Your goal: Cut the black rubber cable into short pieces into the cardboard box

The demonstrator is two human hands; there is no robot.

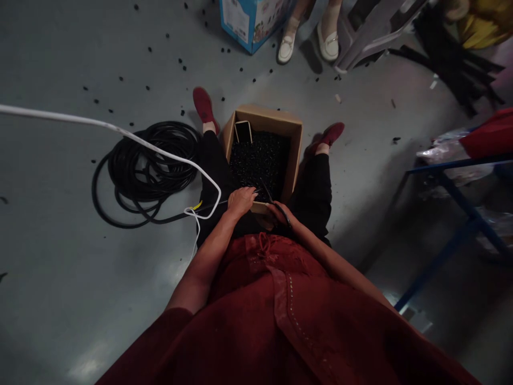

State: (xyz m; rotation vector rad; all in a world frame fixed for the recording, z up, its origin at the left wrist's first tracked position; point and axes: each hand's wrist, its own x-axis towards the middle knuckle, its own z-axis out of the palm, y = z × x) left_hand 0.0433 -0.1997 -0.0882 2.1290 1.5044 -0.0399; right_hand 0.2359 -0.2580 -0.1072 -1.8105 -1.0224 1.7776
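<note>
My left hand [241,201] is closed around the end of a black tube [176,219], just above the near edge of a cardboard box [297,155]. That tube runs left to a large loose coil [122,168] on the floor. In my right hand [281,212] is a pair of scissors [266,188], its blades pointing up and left over the box beside the left hand. Many small black pieces [262,155] fill the lower part of the box. A black rectangle with a pale border [243,132] stands at its far left corner.
A white cable [160,151] crosses above the coil and bends down near my left hand. Scattered black bits dot the floor [60,176]. Ahead are a blue carton [238,24], another person's white shoes [286,49] and a plastic stool [356,40]. A blue metal frame [457,187] stands right.
</note>
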